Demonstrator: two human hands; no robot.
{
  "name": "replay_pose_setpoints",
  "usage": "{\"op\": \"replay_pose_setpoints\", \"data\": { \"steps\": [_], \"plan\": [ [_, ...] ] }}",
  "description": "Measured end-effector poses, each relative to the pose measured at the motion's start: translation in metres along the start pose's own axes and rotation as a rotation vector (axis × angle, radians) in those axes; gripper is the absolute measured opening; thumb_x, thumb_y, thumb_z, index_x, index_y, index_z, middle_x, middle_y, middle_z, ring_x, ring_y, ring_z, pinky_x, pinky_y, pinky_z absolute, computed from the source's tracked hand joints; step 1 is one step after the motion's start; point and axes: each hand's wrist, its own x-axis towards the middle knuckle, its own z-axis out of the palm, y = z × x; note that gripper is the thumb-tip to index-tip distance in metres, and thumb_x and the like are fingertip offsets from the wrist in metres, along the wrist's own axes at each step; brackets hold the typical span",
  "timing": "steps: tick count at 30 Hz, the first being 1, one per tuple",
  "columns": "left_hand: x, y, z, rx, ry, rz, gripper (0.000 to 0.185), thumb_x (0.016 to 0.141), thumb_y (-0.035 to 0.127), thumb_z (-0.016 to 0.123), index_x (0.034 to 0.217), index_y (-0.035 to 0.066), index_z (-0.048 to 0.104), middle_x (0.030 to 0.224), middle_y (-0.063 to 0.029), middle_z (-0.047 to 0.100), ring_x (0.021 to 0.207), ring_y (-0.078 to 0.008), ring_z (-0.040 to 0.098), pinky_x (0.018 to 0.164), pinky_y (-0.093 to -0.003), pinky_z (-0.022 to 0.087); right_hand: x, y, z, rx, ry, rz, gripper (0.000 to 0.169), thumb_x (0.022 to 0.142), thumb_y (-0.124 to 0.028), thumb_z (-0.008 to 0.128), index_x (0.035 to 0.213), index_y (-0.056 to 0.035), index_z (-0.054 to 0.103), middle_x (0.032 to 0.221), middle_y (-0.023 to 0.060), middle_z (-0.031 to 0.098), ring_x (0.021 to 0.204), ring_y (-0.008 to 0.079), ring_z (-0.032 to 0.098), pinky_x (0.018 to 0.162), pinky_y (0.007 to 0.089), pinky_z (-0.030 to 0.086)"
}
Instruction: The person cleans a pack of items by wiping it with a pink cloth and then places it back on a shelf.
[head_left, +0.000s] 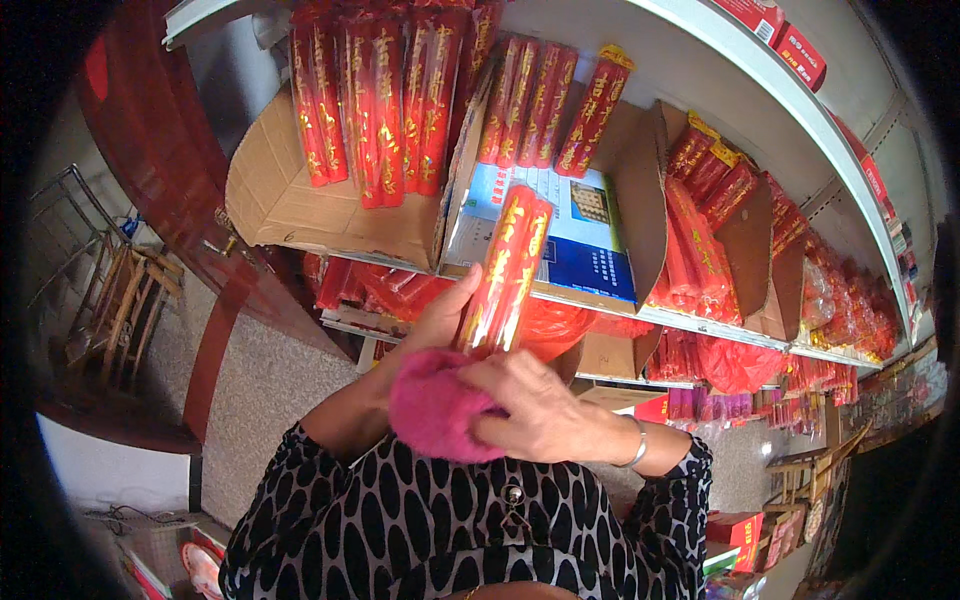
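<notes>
My left hand (445, 309) holds a pair of red candles in clear wrap with gold lettering (511, 262), tilted up and away from me; part of its grip is hidden. My right hand (536, 409) grips a pink cloth (439, 409) at the lower end of the pair, and the cloth hides that end. Beyond them, more wrapped red pairs (525, 105) stand upright at the back of a cardboard compartment lined with a blue and white printed sheet (577, 262).
An open cardboard box (300, 217) with several upright red pairs is at the left on the shelf. Further cardboard dividers (645, 202) and red packages (697, 240) are at the right. The white shelf edge (750, 334) curves past my hands. A wooden chair (131, 307) stands far left.
</notes>
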Motion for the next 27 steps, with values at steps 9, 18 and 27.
{"op": "replay_pose_setpoints", "data": {
  "steps": [9, 18, 27],
  "plan": [
    [-0.012, -0.016, 0.017, 0.067, 0.21, 0.02, 0.043, 0.095, 0.043, 0.039, 0.11, 0.005, 0.053, 0.084, -0.0065, 0.063, 0.067, -0.0138, 0.062, 0.057, -0.0274, 0.052, 0.011, 0.089, -0.028, -0.399, 0.368, 0.261, 0.036, 0.063, -0.003, 0.065, 0.098, -0.0029, 0.056, 0.099, 0.0149, 0.052, 0.088, 0.0331, 0.052, 0.073, 0.0394, 0.044],
    [-0.024, -0.004, 0.031, 0.221, 0.289, 0.142, 0.048, 0.096, 0.045, 0.034, 0.117, 0.006, 0.052, 0.104, -0.0087, 0.061, 0.086, -0.0177, 0.062, 0.073, -0.032, 0.052, 0.003, 0.041, -0.017, -0.131, 0.356, 0.13, 0.026, 0.065, -0.009, 0.065, 0.09, -0.004, 0.06, 0.097, 0.0143, 0.054, 0.087, 0.0301, 0.054, 0.074, 0.0393, 0.045],
    [-0.034, -0.006, 0.042, 0.471, 0.344, 0.153, 0.042, 0.094, 0.043, 0.043, 0.114, 0.007, 0.052, 0.09, -0.0061, 0.061, 0.075, -0.0116, 0.061, 0.062, -0.0277, 0.051, 0.002, 0.055, 0.005, -0.301, 0.27, 0.092, 0.038, 0.055, -0.015, 0.072, 0.087, -0.0038, 0.055, 0.11, 0.0206, 0.048, 0.087, 0.0336, 0.05, 0.067, 0.0416, 0.044]
  ]
}}
